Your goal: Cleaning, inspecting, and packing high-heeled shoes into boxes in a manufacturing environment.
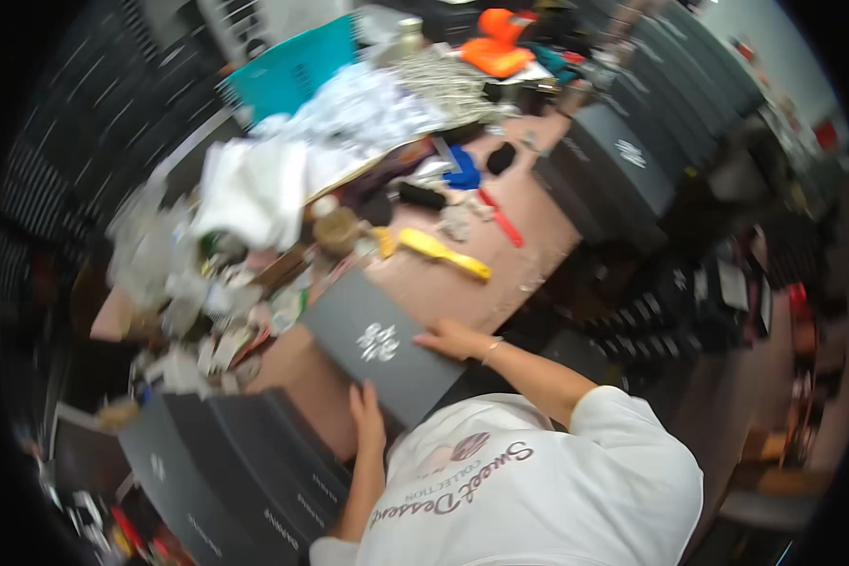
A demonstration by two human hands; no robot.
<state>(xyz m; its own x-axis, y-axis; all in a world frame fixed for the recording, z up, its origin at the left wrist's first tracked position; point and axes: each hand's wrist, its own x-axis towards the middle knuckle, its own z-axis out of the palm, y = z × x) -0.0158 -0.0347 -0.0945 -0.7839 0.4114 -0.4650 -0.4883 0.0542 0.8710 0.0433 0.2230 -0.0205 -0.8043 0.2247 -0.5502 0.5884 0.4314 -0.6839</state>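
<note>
Nearest, at the table's near edge: left hand (368, 415) open, fingers together and stretched flat against the near corner of a flat dark grey gift box (382, 344) with a white emblem on its top, gripping nothing. Right hand (453, 338), a thin bracelet at the wrist, likewise open and laid palm-down on the box's right edge, closing on nothing. Box lying tilted on the brown table (537, 241), one corner reaching past the near edge toward the body. Judging by its look: rigid card, light for its breadth, probably hollow, smooth matt skin likely to slide under a flat palm and to show scuffs, corners apt to dent. Best taken by two opposite long edges, thumbs on top and fingers underneath, away from the emblem. Just left and lower, a stack of grey boxes (226, 462) of the same kind, stepped like shingles and crowding that side. Left of the box, touching or nearly so, a heap of paper scraps (207, 302), blurred, hemming in any slide that way. Beyond, a yellow-handled tool (443, 253) and a red strip (502, 219) on bare tabletop, well apart from the hands, and a brownish round roll (337, 229). Farther, a white crumpled cloth pile (255, 189), a blue wad (463, 172), then a teal crate (292, 66) and something orange (495, 47). Along the right, a row of upright grey boxes (613, 165).
</note>
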